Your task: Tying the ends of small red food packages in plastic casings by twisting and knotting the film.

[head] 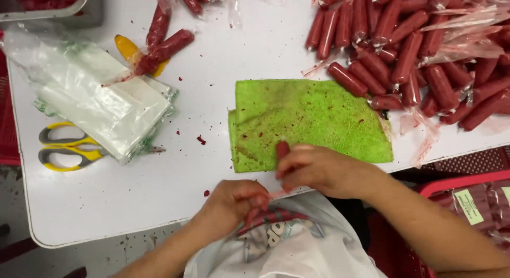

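My right hand (313,169) pinches a red sausage (282,149) at the near edge of a green cloth (308,121). My left hand (234,203) grips its clear wrapper tail just beside it. Yellow-handled scissors (66,148) lie well left.

- One camera only, worn on the person's head, looking almost straight down.
- It sits close above the near edge of the white table (159,193), facing away from the wearer's body.
- The table's far edge is cut off; its near-left corner and some floor (16,203) show.
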